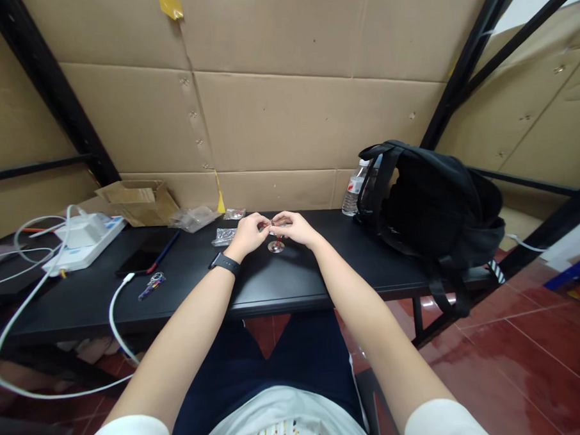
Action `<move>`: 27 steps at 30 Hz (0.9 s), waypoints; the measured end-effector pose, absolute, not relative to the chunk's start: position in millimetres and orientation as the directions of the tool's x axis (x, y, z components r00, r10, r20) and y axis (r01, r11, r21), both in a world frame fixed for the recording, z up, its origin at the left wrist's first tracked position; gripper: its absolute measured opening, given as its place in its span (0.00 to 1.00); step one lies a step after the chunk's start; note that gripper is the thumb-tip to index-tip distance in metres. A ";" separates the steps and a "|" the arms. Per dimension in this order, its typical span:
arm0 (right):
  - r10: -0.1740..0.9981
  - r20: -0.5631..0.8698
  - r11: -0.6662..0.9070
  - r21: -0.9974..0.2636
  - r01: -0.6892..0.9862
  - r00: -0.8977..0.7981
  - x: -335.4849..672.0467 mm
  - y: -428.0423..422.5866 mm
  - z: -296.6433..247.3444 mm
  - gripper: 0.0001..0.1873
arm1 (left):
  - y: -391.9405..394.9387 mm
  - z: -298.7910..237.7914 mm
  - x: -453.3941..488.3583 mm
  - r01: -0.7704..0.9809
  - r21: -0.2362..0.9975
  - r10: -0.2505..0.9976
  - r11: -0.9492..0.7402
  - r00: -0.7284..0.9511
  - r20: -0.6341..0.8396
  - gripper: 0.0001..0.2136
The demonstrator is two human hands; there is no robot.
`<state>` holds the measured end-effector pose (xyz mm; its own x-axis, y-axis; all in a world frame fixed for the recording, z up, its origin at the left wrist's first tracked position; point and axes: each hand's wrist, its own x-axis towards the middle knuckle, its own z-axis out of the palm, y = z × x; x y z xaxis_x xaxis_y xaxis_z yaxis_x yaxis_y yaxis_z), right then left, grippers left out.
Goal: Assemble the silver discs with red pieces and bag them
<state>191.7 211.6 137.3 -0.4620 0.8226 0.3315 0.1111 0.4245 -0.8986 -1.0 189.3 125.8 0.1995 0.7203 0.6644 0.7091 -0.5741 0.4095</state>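
My left hand [250, 233], with a black watch [225, 263] at its wrist, is pinched closed over the black table [278, 292]. Opposite it, the fingertips of my right hand [295, 229] are closed too and meet those of the left. What sits between the fingers is small and mostly hidden. Just below them shows a shiny round metal piece [276, 247] with a bit of red above it; whether it hangs or rests on the table I cannot tell. Beside my left hand lies a small clear plastic bag [222, 237], and another small packet [235, 214] is behind it.
At left are a white power strip [87, 242] with cables, a phone [148, 250], a pen [164, 251], a small colourful trinket [151, 286], a brown paper bag [142, 201] and crumpled plastic [194, 218]. A water bottle [354, 190] and black backpack [433, 205] stand right. Cardboard [286, 128] walls the back.
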 end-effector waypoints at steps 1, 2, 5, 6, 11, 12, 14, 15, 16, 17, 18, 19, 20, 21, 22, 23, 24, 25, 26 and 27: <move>0.820 0.335 0.428 -0.897 0.108 -0.464 191.8 211.3 137.6 0.24 | 189.6 125.5 -1.0 0.708 0.411 0.721 -0.574 0.198 0.664 0.06; 0.818 0.338 0.430 -0.896 0.105 -0.466 191.7 211.0 137.8 0.24 | 189.9 125.1 -1.0 0.708 0.413 0.722 -0.573 0.198 0.663 0.06; 0.810 0.346 0.438 -0.894 0.096 -0.473 191.5 210.3 138.2 0.23 | 190.4 124.5 -1.1 0.706 0.416 0.725 -0.573 0.200 0.659 0.06; 0.808 0.349 0.441 -0.893 0.094 -0.475 191.3 210.3 138.0 0.23 | 190.3 124.6 -1.0 0.706 0.417 0.726 -0.572 0.201 0.657 0.06; 0.803 0.355 0.453 -0.886 0.103 -0.479 191.4 212.9 135.6 0.22 | 189.7 125.9 -1.1 0.716 0.407 0.735 -0.566 0.215 0.643 0.06; 0.803 0.345 0.452 -0.885 0.117 -0.486 191.7 213.9 134.8 0.22 | 189.7 125.8 -1.3 0.720 0.404 0.737 -0.565 0.220 0.639 0.06; 0.801 0.323 0.454 -0.877 0.158 -0.504 192.5 216.5 132.8 0.22 | 190.2 125.0 -1.8 0.727 0.396 0.742 -0.561 0.229 0.630 0.05; 0.798 0.319 0.463 -0.868 0.182 -0.511 193.0 218.0 131.7 0.22 | 190.5 124.3 -2.2 0.731 0.392 0.745 -0.558 0.233 0.625 0.05; 0.794 0.322 0.479 -0.854 0.204 -0.515 193.5 219.8 130.5 0.22 | 191.0 123.5 -2.5 0.734 0.390 0.749 -0.556 0.238 0.619 0.05; 0.788 0.332 0.500 -0.837 0.224 -0.518 193.9 221.6 129.2 0.22 | 191.4 122.6 -2.8 0.737 0.389 0.752 -0.553 0.242 0.613 0.05; 0.779 0.345 0.524 -0.817 0.240 -0.523 194.2 223.4 127.9 0.22 | 191.7 121.8 -3.0 0.739 0.387 0.756 -0.551 0.247 0.606 0.06; 0.769 0.358 0.546 -0.799 0.253 -0.530 194.5 225.0 126.6 0.21 | 191.9 121.1 -3.2 0.741 0.387 0.760 -0.550 0.252 0.599 0.06; 0.760 0.368 0.564 -0.784 0.261 -0.537 194.6 226.4 125.6 0.21 | 192.0 120.6 -3.3 0.742 0.386 0.764 -0.549 0.258 0.591 0.05; 0.752 0.373 0.575 -0.774 0.265 -0.543 194.7 227.5 124.7 0.21 | 191.9 120.4 -3.3 0.743 0.384 0.767 -0.548 0.264 0.584 0.05; 0.749 0.375 0.580 -0.770 0.267 -0.547 194.7 228.2 124.2 0.21 | 191.6 120.4 -3.2 0.743 0.383 0.770 -0.549 0.270 0.578 0.05; 0.749 0.374 0.580 -0.770 0.267 -0.547 194.7 228.5 123.9 0.21 | 191.2 120.7 -3.1 0.743 0.383 0.772 -0.549 0.275 0.573 0.05; 0.751 0.373 0.577 -0.772 0.266 -0.545 194.6 228.5 123.9 0.21 | 190.8 121.1 -2.9 0.743 0.384 0.774 -0.549 0.278 0.569 0.05; 0.753 0.375 0.575 -0.774 0.265 -0.540 194.5 228.1 124.2 0.21 | 190.3 121.6 -2.7 0.742 0.386 0.775 -0.548 0.278 0.567 0.05; 0.755 0.379 0.574 -0.775 0.262 -0.535 194.4 227.5 124.7 0.20 | 189.9 122.1 -2.6 0.741 0.391 0.777 -0.547 0.275 0.566 0.06; 0.757 0.385 0.575 -0.775 0.260 -0.528 194.2 226.7 125.3 0.20 | 189.7 122.5 -2.5 0.739 0.396 0.779 -0.544 0.270 0.567 0.06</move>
<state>194.2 226.7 125.3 -0.5283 0.7570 0.3846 0.2602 0.5755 -0.7753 -2.5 189.7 122.5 0.2698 0.7786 0.5666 0.7394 -0.5445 0.3961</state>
